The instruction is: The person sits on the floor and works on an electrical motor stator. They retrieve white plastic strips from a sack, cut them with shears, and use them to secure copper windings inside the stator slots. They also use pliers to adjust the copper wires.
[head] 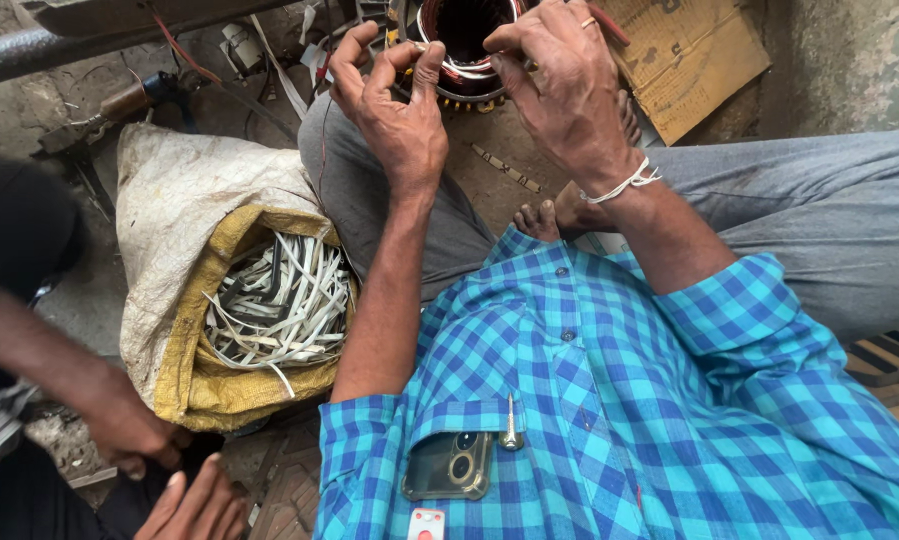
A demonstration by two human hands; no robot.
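Note:
A round motor stator point(467, 50) with dark copper windings and white insulating strips rests on the ground between my knees at the top of the head view. My left hand point(395, 105) touches its left rim, thumb and forefinger pinching at a strip or wire there. At the stator's right rim, my right hand point(565, 85), with a ring and a white thread at the wrist, presses its fingertips on the windings. I sit cross-legged in grey trousers and a blue checked shirt.
A woven sack point(185, 280) full of white insulating strips point(280, 305) stands at my left knee. Another person's hands point(170, 470) are at the lower left. Cardboard point(685, 55) lies at the upper right. A metal pipe point(50, 45) crosses the top left.

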